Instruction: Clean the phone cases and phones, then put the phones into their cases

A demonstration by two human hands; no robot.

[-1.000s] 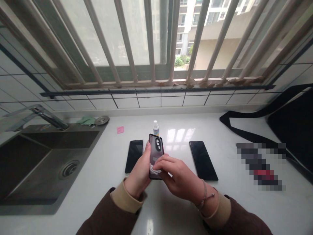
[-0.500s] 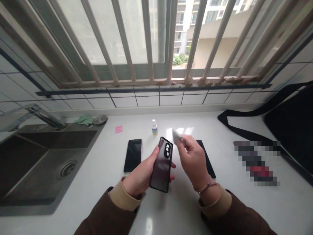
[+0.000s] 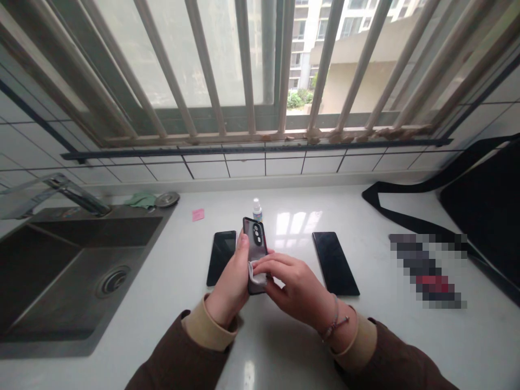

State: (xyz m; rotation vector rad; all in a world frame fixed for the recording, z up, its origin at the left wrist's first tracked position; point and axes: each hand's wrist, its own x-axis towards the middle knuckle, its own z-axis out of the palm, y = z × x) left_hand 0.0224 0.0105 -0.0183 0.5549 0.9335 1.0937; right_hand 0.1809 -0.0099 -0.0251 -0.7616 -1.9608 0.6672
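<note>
While our left hand (image 3: 231, 275) clasps the dark phone case (image 3: 255, 252) upright, our right hand (image 3: 296, 284) grips a pale cloth (image 3: 256, 277) against its lower back; one phone (image 3: 221, 250) lies just left of our grip, a bottle (image 3: 256, 207) stands beyond, a black slab (image 3: 336, 264) rests rightward

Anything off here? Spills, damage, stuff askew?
Ragged brown patches on the window grille's bottom rail, mostly toward the right; maybe rust or debris, can't tell. A pixelated patch hides part of the counter. No spill visible.

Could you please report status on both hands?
Left hand holding phone case. Right hand holding pale cloth against its back. Small bottle partly hidden behind.
</note>
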